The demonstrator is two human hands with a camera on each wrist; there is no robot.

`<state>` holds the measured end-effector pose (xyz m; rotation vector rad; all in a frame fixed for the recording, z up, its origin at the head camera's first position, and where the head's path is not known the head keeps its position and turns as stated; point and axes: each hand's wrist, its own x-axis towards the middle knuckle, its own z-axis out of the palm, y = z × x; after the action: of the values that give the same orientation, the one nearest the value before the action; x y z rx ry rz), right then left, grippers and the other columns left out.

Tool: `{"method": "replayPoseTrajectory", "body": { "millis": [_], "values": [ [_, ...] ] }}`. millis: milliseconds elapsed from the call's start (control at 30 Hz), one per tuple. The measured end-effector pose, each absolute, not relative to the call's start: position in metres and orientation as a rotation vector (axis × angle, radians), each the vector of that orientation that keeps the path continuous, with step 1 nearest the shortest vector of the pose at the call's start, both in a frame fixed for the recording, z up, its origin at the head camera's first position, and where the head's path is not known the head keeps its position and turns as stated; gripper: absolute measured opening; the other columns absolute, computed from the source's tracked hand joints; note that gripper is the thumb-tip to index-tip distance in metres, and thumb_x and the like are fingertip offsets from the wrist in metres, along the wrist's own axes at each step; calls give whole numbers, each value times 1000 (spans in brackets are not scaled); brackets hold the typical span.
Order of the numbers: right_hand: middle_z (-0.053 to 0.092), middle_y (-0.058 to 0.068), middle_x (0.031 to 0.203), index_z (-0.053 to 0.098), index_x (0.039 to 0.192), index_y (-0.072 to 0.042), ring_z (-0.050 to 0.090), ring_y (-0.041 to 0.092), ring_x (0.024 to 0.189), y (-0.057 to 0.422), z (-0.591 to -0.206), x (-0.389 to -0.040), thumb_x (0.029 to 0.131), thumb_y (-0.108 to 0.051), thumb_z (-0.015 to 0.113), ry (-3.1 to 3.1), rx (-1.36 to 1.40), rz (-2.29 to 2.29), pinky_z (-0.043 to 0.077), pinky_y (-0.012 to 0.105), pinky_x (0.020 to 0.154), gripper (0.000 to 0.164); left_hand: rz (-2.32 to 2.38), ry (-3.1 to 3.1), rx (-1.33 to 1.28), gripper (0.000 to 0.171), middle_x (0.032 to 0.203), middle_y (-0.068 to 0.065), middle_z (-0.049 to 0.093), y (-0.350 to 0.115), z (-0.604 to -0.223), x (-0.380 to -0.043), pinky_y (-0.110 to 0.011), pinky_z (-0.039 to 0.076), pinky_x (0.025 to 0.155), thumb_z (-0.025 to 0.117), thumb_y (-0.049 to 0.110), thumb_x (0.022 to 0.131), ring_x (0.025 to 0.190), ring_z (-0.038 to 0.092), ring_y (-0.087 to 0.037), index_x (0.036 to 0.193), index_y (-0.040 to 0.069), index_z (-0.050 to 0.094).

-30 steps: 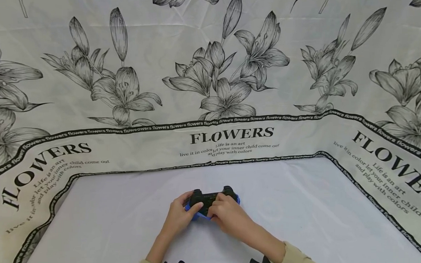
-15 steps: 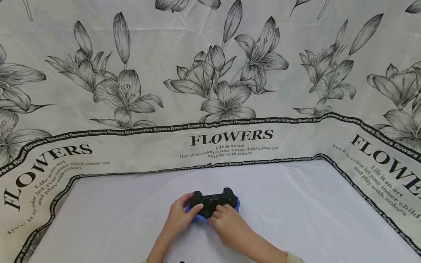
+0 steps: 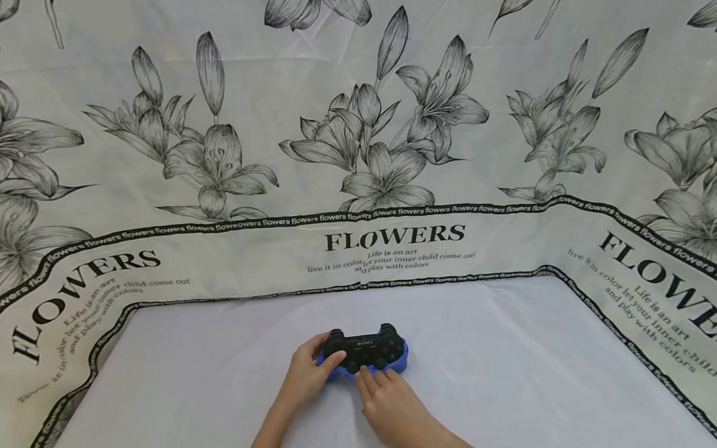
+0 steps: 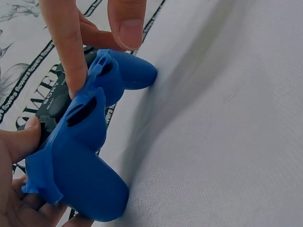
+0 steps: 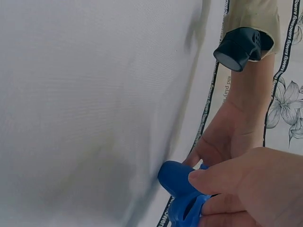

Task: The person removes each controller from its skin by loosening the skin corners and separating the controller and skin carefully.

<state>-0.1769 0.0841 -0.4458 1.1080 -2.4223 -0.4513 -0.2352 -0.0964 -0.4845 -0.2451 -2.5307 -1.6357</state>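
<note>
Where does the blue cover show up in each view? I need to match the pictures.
Head: the blue cover sits below centre, along the black controller's lower edge.
Left wrist: left half, large.
Right wrist: bottom edge, just right of centre, cut off by the frame.
Shared landmark: the black lettered trim of the cloth.

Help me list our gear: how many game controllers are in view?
1: the black controller, partly inside a blue cover, held by the left hand, the right hand touching the cover's near edge.
</note>
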Motion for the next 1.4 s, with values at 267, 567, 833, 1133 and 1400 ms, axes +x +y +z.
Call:
{"method": "replayPoseTrajectory", "body": {
  "millis": [267,567,833,1133,1400],
  "values": [
    [73,2,106,73,104,-8,64,14,84,94,-447,-178,75,-35,79,-2359,1043,-223,52,24,66,40,-1702,-2565,-242,62,131,-28,56,-98,-485,-234,-51,44,101,68,33,89,123,53,-41,131,-9,51],
    [72,-4,89,71,92,-13,65,3,75,121,-443,-194,82,-12,73,-2548,829,745,54,20,63,11,-1804,-2571,-192,59,129,-23,59,-106,-481,-228,-43,50,97,74,24,84,119,57,-36,132,-4,53],
    [67,-7,76,71,94,-17,65,7,67,152,-433,-216,79,-28,79,-2644,181,1339,51,19,58,20,-1711,-2528,202,55,106,-11,71,-104,-480,-218,-31,56,73,87,35,67,92,66,-20,112,8,71],
    [70,15,100,60,123,5,70,26,82,164,-451,-231,89,-31,68,-2756,190,1758,59,30,64,50,-1777,-2519,268,57,94,-8,73,-107,-484,-215,-25,55,62,86,40,66,79,67,-13,107,4,71],
    [71,20,104,61,119,9,71,28,88,165,-452,-235,90,-32,67,-2762,197,1888,59,36,73,51,-1792,-2432,287,47,104,-12,72,-108,-488,-214,-27,57,66,86,36,68,84,67,-16,102,5,74]
  ]
}}
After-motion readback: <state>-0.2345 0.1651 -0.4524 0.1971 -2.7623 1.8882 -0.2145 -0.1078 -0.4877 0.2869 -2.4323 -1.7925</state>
